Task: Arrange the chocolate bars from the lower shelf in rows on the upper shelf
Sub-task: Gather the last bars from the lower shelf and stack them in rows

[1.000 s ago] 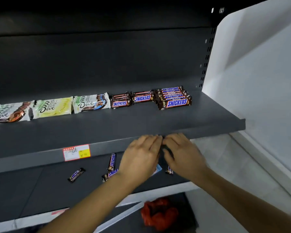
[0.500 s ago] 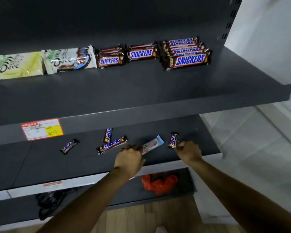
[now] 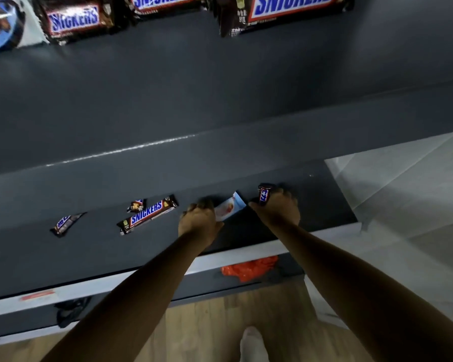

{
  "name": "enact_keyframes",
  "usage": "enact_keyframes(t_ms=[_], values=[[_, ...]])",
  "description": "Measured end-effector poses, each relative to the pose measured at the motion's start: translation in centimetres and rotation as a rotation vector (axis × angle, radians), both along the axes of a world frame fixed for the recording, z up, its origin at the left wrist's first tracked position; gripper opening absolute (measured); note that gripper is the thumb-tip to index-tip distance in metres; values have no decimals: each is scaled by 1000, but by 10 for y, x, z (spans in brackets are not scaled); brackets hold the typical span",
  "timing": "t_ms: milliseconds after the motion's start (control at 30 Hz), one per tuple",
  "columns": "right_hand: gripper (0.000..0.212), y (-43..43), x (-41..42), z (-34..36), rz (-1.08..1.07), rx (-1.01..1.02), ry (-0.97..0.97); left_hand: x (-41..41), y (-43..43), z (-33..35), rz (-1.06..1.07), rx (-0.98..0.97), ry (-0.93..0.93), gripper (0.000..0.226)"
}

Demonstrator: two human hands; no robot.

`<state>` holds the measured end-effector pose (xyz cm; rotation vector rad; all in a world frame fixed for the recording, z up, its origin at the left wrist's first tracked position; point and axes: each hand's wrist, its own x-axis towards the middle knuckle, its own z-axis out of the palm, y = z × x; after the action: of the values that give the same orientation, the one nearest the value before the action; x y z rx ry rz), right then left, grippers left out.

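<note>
Right hand [image 3: 275, 211] now pinching small bar [image 3: 264, 195], long axis front-to-back, left hand [image 3: 199, 222] gripping pale wrapper [image 3: 230, 209]

The top bars [image 3: 73, 20] are cut off by the top edge, so only part of each shows. The left hand [image 3: 198, 220] covers one end of the pale pack [image 3: 229, 210] and seems to pinch it. The right hand [image 3: 277, 209] hides most of a small bar [image 3: 264, 195]. The far-left bar [image 3: 64, 223] is too blurry to read. The red thing [image 3: 249, 269] is half hidden behind the lower shelf [image 3: 63, 257].
</note>
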<state>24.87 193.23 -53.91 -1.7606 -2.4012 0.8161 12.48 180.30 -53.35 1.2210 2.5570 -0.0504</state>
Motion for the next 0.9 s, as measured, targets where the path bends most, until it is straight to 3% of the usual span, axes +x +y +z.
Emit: enact_keyframes(t_ms=[133, 500, 900], values=[[52, 7, 1, 0, -2, -53, 24, -1, 4, -1, 1, -60, 23, 52], [41, -10, 29, 42, 68, -31, 80, 2, -14, 34, -16, -60, 49, 45], [40, -137, 25, 126, 175, 33, 262, 17, -127, 123, -187, 131, 70, 42]])
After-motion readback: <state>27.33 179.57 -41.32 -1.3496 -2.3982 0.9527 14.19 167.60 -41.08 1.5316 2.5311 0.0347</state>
